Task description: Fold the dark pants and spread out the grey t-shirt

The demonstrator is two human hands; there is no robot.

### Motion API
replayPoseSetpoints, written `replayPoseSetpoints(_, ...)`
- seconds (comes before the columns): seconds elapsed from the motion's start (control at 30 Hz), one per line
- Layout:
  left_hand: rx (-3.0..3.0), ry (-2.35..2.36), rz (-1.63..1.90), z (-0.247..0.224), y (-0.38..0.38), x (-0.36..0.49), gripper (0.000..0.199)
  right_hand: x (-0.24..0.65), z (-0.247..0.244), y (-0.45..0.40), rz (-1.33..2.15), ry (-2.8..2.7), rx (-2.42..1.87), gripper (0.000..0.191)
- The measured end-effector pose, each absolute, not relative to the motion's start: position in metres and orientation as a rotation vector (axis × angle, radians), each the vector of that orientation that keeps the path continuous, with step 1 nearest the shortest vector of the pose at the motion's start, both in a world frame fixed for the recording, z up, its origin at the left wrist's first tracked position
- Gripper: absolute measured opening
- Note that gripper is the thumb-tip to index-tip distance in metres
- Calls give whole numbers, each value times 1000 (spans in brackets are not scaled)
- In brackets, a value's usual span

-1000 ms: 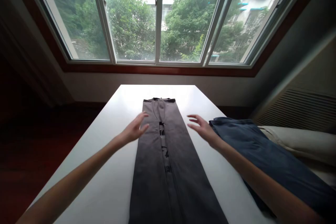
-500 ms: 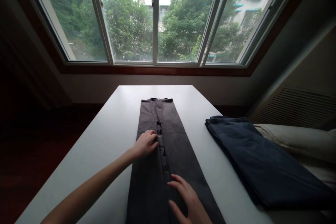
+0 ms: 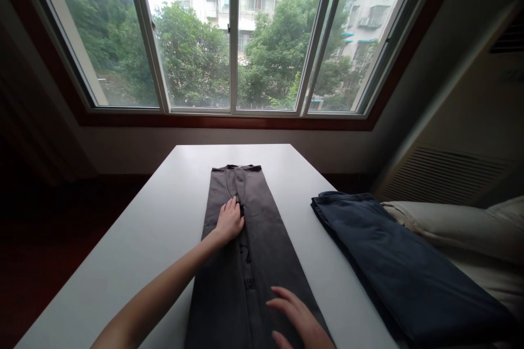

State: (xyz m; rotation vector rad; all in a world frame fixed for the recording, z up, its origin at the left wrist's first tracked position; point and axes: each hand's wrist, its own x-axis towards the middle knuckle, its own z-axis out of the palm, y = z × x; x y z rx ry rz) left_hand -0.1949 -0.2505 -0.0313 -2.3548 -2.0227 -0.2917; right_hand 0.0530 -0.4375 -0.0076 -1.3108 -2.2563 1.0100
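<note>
The left hand [image 3: 229, 222] lies flat and palm down, its fingers close together and pointing up the frame. It rests on the middle of a pair of charcoal-grey trousers [image 3: 266, 240], beside the dark printed marks that run down the centre of the fabric. It is open and pinches no cloth.

The right hand [image 3: 298, 319] is at the bottom of the frame, also open, with its fingers loosely spread and slightly curved. It lies on the lower part of the same trousers and has hold of nothing.

The trousers lie flat and lengthwise in the middle of a white table [image 3: 135, 251], with the waistband toward the far edge and the legs running out of the bottom of the frame.

There are two garments in all. The second is a pair of folded dark-blue jeans [image 3: 393, 256] at the lower right, well clear of both hands and partly over the table's right edge. A cream cushion [image 3: 446, 226] lies just beside them. A window [image 3: 233, 38] with four glass panes fills the top of the frame.
</note>
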Motion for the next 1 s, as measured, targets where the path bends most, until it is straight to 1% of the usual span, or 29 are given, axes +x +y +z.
replayPoseSetpoints(0.2, -2365, -1943, -310, -31, -257, -201, 53, 21, 31, -378, 778, -2384, -1252, 43)
replayPoseSetpoints(0.3, -2368, -1944, -347, -30, -256, -201, 54, -8, 40, -341, 555, -2549, -1224, 45)
replayPoseSetpoints(0.43, -2378, -1979, -468, -38, -253, -213, 57, -41, 43, -297, 339, -2659, -1222, 43)
replayPoseSetpoints(0.53, -2404, -2017, -607, -51, -247, -233, 58, -57, 39, -274, 260, -2699, -1304, 45)
replayPoseSetpoints(0.67, -2393, -1979, -903, -67, -239, -268, 56, -68, 25, -258, 242, -2729, -1391, 50)
replayPoseSetpoints(0.8, -2299, -1995, -1119, -65, -243, -313, 57, -69, 9, -258, 242, -2746, -1396, 46)
replayPoseSetpoints(0.9, -2168, -2144, -1188, -56, -261, -357, 58, -67, -2, -261, 196, -2738, -1367, 47)
replayPoseSetpoints(1.0, -2068, -2406, -1186, -50, -287, -408, 59, -65, -12, -264, 148, -2718, -1355, 50)
